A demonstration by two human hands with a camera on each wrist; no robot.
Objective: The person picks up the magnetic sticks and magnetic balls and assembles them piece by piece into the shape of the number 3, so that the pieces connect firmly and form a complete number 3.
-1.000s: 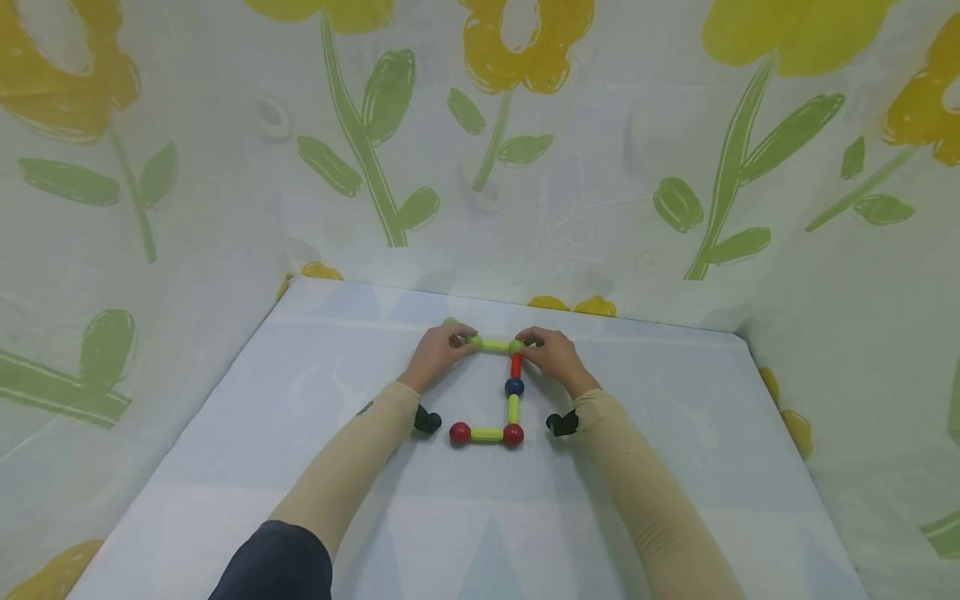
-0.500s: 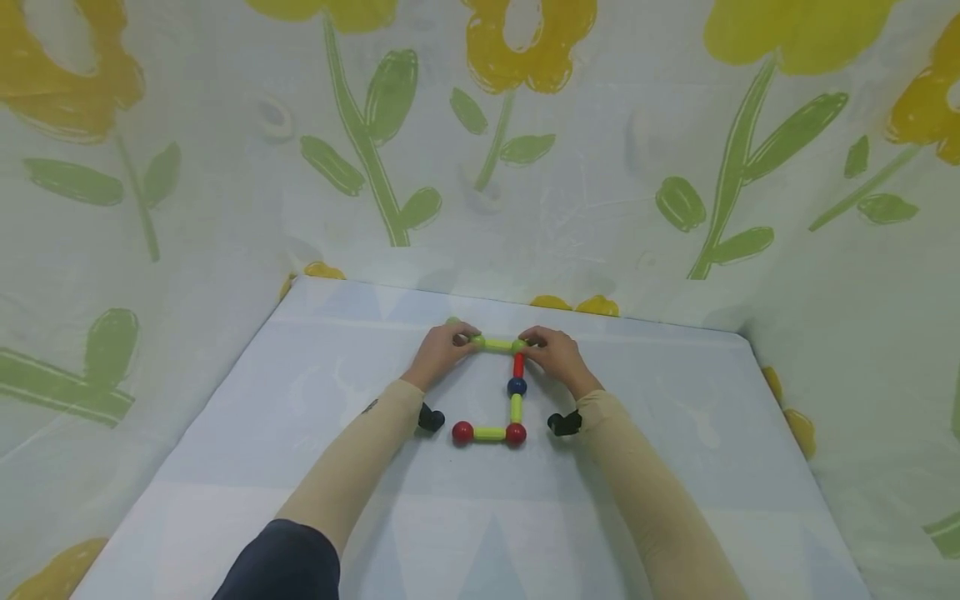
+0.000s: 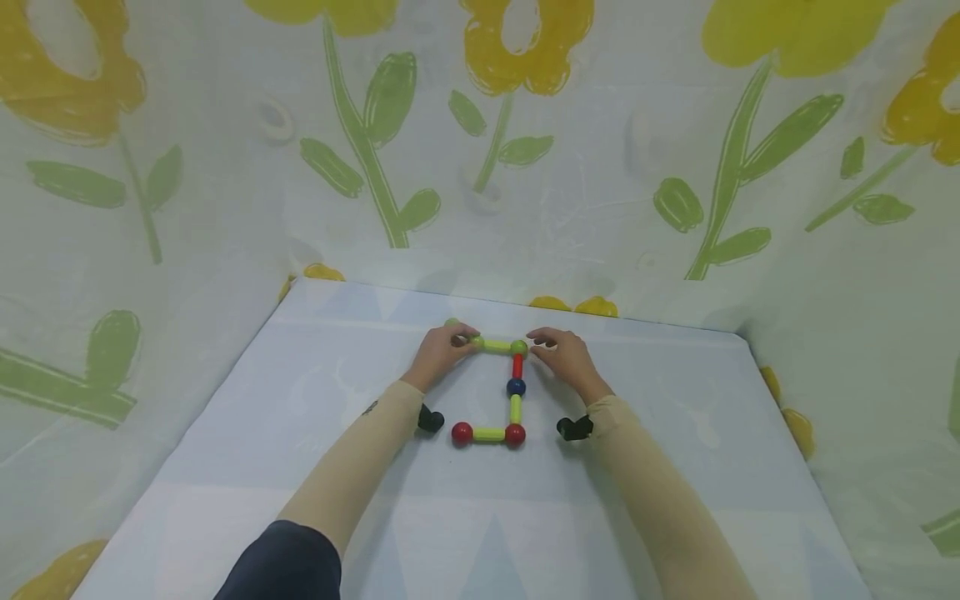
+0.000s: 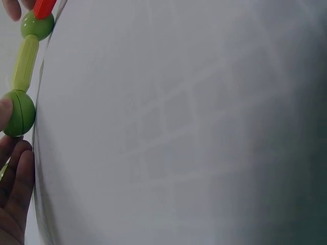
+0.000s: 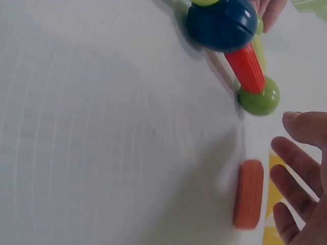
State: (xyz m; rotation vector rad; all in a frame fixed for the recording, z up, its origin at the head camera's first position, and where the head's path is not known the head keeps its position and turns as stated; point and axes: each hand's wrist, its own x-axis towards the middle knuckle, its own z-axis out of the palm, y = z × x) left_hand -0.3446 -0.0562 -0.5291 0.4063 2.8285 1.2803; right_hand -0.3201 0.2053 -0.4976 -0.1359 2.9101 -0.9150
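Note:
A chain of toy balls and rods lies on the table. Its far rod (image 3: 497,346) is yellow-green with a green ball at each end. My left hand (image 3: 437,354) pinches the left green ball (image 4: 21,113) between thumb and fingers. My right hand (image 3: 566,358) is apart from the right green ball (image 3: 519,348), its fingers spread with nothing held in the right wrist view. From that ball a red rod (image 3: 517,367) leads to a blue ball (image 3: 516,387), then a yellow-green rod (image 3: 515,409) to a red ball (image 3: 514,435).
A near rod (image 3: 489,435) joins this red ball to another red ball (image 3: 462,433) on the left. Another light green piece (image 3: 452,322) shows behind my left hand. Beside my right hand lies a loose orange-red rod (image 5: 249,194). Patterned cloth walls enclose the table (image 3: 480,517).
My right hand has let go of the right green ball and moved slightly right. The left hand keeps its pinch on the other green ball; the chain looks unchanged.

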